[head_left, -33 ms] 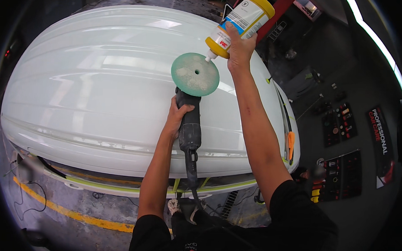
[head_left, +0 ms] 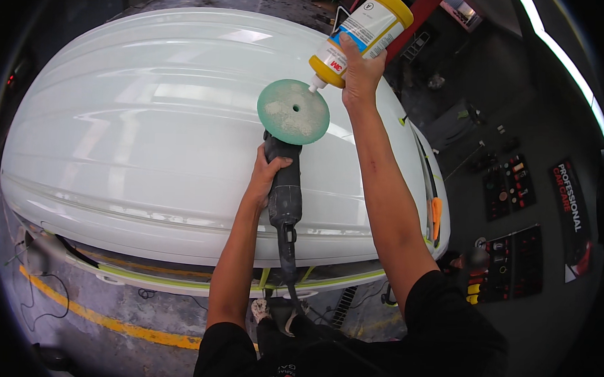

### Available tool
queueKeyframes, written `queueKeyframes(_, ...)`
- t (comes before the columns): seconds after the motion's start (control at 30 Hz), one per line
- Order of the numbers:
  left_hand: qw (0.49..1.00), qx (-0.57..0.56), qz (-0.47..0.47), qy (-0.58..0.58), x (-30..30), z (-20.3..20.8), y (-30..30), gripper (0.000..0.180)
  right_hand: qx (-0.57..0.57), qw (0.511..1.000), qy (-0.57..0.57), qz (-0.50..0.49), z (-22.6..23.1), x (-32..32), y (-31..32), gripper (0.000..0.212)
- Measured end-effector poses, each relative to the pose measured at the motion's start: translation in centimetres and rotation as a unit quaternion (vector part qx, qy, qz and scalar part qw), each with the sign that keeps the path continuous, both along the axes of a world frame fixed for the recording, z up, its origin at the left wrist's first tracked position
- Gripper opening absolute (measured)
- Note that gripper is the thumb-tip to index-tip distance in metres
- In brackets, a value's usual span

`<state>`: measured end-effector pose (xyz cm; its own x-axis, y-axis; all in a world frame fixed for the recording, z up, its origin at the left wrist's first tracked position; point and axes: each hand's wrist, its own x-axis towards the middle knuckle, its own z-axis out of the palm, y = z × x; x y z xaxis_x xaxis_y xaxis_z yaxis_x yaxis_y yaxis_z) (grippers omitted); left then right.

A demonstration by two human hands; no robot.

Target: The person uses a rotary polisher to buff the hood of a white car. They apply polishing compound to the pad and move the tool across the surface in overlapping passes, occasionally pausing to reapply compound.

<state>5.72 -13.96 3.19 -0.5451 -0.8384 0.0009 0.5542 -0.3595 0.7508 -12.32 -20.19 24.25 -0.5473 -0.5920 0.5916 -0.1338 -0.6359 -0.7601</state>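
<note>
My left hand [head_left: 268,177] grips the dark grey body of a polishing machine [head_left: 285,204], held over a white car bonnet [head_left: 151,130]. Its round green foam pad [head_left: 293,112] faces up toward me, with pale smears on it. My right hand [head_left: 359,77] holds a bottle [head_left: 362,28] upside down; it is white with a blue label and yellow ends. The bottle's white nozzle touches the pad's upper right edge.
Green masking tape [head_left: 179,280] runs along the bonnet's near edge. The polisher's cord [head_left: 288,268] hangs down toward my legs. A yellow line [head_left: 111,323] crosses the grey floor at the lower left. Dark tool boards [head_left: 512,262] and an orange tool [head_left: 435,218] are on the right.
</note>
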Motion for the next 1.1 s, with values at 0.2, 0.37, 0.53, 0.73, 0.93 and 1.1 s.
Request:
queueKeyframes(0.2,1.000,0.007,0.006,0.009,0.1,-0.4,-0.1,0.072,-0.020,1.000,0.001,-0.013,-0.5,-0.2,-0.6,0.083)
queueKeyframes(0.37,1.000,0.015,0.006,0.024,0.0,-0.2,0.1,0.070,-0.041,0.999,-0.020,-0.013,-0.5,-0.2,-0.5,0.081)
queueKeyframes(0.53,1.000,0.027,0.006,0.012,0.2,-0.3,-0.1,0.068,-0.040,0.999,-0.029,0.022,0.5,1.2,1.8,0.080)
queueKeyframes(0.73,0.999,0.027,0.017,0.015,0.1,-0.6,-0.5,0.067,-0.018,0.998,-0.014,0.062,0.1,4.8,5.2,0.076)
queueKeyframes(0.93,0.998,0.037,0.014,0.039,0.0,-0.8,-0.3,0.067,0.008,0.999,0.015,0.049,-1.6,5.8,5.2,0.075)
queueKeyframes(1.1,0.998,0.046,0.015,0.047,-0.4,-0.8,-0.3,0.068,0.007,1.000,0.009,0.011,-1.5,5.7,4.6,0.079)
